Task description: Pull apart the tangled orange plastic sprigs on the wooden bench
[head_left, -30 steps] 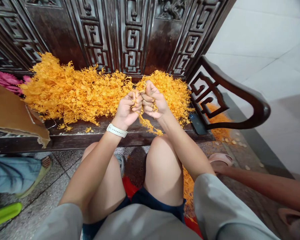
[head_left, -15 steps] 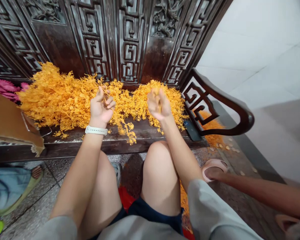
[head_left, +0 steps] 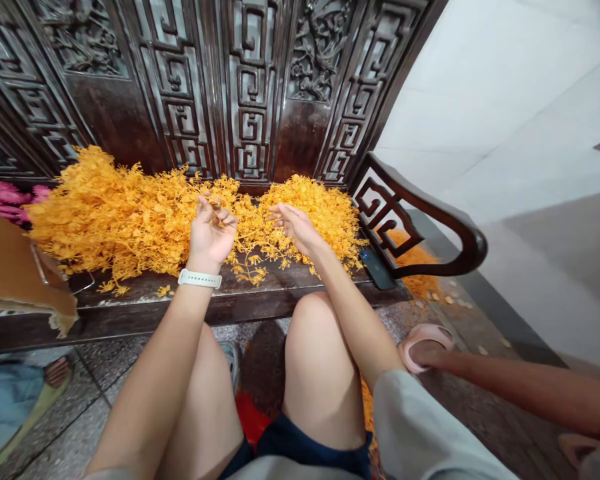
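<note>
Orange-yellow artificial flower sprigs [head_left: 125, 213] are heaped along a dark wooden bench seat [head_left: 140, 287]. My left hand [head_left: 213, 230], palm up with a white watch band [head_left: 199, 278] on the wrist, is at the middle of the heap. Its fingers are curled around what looks like the thin stem of a yellow sprig, partly hidden by the fingers. To the right, my right hand [head_left: 297, 227] hangs over the smaller pile [head_left: 325, 207], fingers stretched to the left, with nothing visible in them. Between the hands, a loose sprig [head_left: 250, 270] lies near the seat's front edge.
A carved backrest [head_left: 180, 100] rises behind the flowers, with an armrest [head_left: 430, 213] at right. A phone [head_left: 379, 268] lies beside it. At left are a cardboard box [head_left: 20, 260] and pink flowers [head_left: 5, 200]. Other people's feet flank me; one wears a pink shoe [head_left: 425, 345].
My right hand has turned from upright and blurred to stretched out leftward, closer to my left hand. The sprig hanging between the hands has settled. The whole view has shifted slightly.
</note>
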`<action>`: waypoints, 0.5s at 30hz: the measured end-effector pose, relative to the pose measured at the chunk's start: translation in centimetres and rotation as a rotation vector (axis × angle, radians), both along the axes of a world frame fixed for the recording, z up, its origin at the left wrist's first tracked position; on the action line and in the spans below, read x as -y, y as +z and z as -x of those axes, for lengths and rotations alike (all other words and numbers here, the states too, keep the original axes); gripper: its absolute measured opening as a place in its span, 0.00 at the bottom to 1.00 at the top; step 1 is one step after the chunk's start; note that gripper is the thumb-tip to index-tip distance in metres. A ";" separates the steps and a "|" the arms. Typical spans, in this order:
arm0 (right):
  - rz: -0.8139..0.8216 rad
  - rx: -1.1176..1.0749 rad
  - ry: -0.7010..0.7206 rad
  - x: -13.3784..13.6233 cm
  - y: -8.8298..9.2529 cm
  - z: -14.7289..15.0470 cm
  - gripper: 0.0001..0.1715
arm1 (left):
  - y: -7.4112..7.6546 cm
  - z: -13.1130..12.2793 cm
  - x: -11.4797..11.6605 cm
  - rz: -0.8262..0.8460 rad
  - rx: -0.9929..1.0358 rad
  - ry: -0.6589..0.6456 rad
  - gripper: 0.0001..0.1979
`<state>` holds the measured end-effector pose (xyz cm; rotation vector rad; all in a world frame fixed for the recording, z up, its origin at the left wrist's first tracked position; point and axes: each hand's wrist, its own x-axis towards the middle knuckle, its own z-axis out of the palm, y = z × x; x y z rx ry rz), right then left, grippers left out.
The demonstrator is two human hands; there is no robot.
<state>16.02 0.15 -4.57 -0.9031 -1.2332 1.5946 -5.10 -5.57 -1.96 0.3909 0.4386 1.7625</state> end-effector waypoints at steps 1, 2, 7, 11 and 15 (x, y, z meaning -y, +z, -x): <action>-0.059 0.074 0.052 0.2 0.1 0.1 0.23 | 0.0 0.1 0.0 -0.013 0.015 0.006 0.14; -0.105 0.135 0.108 0.4 0.2 0.2 0.26 | 0.0 0.2 0.1 -0.026 0.021 0.005 0.14; -0.287 0.355 0.451 1.4 0.3 0.6 0.23 | -0.1 1.5 0.7 -0.063 0.035 -0.023 0.13; -0.393 0.392 0.569 1.3 -0.4 0.8 0.17 | 0.0 2.1 0.4 -0.008 -0.076 -0.006 0.16; -0.373 0.328 0.360 1.7 -0.6 0.7 0.19 | -0.1 2.8 0.8 0.012 -0.383 -0.030 0.07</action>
